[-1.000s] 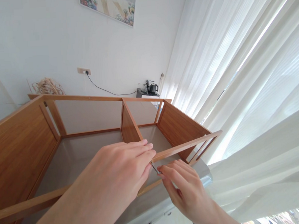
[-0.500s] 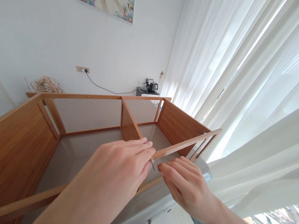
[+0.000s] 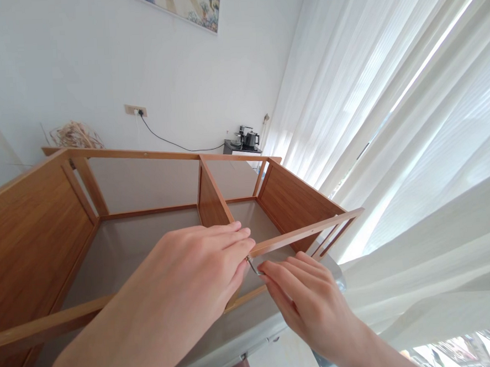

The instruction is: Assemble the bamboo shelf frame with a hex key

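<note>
A brown wooden frame [image 3: 143,153] with side panels and a middle divider [image 3: 213,196] stretches out in front of me. My left hand [image 3: 192,264] is closed over the near end of the divider, where a front rail [image 3: 302,233] meets it; its fingertips press on the wood, and the palm hides part of that joint. Between the thumb and fingers of my right hand [image 3: 303,290] is a thin, bent metal hex key [image 3: 253,267]. The key's far end meets a small bolt at the joint beside my left fingertips.
White curtains [image 3: 392,141] hang on the right. At the back, an electric kettle [image 3: 251,140] stands on a small cabinet, its black cord running to a wall socket [image 3: 135,110]. A bundle of dried stalks [image 3: 76,134] lies behind the frame's far left corner.
My right hand has shifted slightly upward, and the hex key has turned a little at the bolt. My left hand stays on the joint.
</note>
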`<control>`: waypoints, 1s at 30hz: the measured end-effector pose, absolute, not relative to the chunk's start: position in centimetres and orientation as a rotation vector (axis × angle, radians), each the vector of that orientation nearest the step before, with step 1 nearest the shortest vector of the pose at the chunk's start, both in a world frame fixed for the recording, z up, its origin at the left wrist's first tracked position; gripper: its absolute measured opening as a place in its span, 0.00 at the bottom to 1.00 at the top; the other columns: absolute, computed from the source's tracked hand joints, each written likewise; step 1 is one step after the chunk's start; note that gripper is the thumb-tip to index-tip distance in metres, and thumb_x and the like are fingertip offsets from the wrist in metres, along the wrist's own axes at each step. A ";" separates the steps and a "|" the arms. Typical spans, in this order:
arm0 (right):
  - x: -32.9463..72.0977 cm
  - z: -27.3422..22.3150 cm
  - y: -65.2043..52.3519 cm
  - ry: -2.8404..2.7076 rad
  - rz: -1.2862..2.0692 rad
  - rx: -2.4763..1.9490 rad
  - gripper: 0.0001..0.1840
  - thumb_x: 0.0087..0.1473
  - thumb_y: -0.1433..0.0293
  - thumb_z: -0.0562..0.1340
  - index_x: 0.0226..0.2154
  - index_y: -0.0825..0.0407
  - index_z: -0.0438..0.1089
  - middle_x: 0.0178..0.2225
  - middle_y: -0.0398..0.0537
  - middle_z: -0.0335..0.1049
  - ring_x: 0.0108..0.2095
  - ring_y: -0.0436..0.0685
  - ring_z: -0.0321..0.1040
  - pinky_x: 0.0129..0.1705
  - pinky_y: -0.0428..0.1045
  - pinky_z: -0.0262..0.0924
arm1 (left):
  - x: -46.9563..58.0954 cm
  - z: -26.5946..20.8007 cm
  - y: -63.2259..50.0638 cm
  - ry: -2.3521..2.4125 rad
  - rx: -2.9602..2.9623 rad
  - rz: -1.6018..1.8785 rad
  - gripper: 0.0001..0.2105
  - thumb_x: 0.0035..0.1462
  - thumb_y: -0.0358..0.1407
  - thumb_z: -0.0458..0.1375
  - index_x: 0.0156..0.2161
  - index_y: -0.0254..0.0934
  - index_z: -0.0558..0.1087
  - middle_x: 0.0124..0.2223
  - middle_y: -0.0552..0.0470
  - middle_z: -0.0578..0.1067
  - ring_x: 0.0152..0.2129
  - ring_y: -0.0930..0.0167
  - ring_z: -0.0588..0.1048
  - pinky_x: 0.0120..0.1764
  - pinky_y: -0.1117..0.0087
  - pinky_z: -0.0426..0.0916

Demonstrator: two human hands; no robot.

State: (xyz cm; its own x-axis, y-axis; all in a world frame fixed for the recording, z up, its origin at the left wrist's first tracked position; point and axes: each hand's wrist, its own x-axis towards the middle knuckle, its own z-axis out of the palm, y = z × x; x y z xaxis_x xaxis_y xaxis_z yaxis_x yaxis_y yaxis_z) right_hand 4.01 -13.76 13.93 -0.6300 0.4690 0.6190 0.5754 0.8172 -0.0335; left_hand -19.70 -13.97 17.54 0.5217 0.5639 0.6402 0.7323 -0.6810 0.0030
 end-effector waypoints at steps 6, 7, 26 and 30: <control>2.4 13.5 -14.0 -2.248 0.584 -0.929 0.10 0.72 0.69 0.57 0.38 0.48 0.72 0.32 0.40 0.78 0.31 0.49 0.74 0.34 0.44 0.62 | -20.2 17.3 -13.9 -1.089 -2.540 -0.911 0.13 0.68 0.30 0.55 0.53 0.39 0.79 0.54 0.48 0.83 0.50 0.62 0.83 0.50 0.62 0.81; 2.2 13.7 -14.1 -2.210 0.747 -0.941 0.10 0.72 0.68 0.57 0.38 0.48 0.73 0.34 0.40 0.80 0.32 0.49 0.76 0.35 0.43 0.63 | -20.2 17.3 -13.9 -1.087 -2.555 -0.921 0.14 0.68 0.30 0.55 0.54 0.38 0.78 0.54 0.47 0.83 0.50 0.62 0.83 0.50 0.63 0.80; 1.2 13.7 -14.1 -2.107 0.880 -0.851 0.08 0.68 0.67 0.62 0.39 0.49 0.77 0.36 0.43 0.82 0.35 0.49 0.78 0.40 0.40 0.67 | -20.2 17.0 -13.8 -1.105 -2.612 -0.954 0.15 0.66 0.27 0.56 0.54 0.40 0.78 0.54 0.49 0.83 0.53 0.62 0.82 0.52 0.63 0.80; 1.3 13.7 -14.2 -2.140 0.827 -0.855 0.09 0.69 0.67 0.61 0.40 0.49 0.77 0.37 0.44 0.81 0.36 0.49 0.77 0.41 0.41 0.67 | -20.1 17.2 -13.7 -1.115 -2.597 -0.931 0.15 0.66 0.27 0.56 0.54 0.39 0.78 0.55 0.47 0.83 0.52 0.62 0.82 0.50 0.62 0.80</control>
State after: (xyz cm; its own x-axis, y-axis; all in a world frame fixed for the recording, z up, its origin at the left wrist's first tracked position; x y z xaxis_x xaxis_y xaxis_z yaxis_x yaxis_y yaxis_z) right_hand 1.29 -14.23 13.67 -0.5537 0.7557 0.3498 0.3238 0.5824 -0.7456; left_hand -20.11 -13.68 17.20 0.5266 0.5981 0.6041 0.7015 -0.7071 0.0885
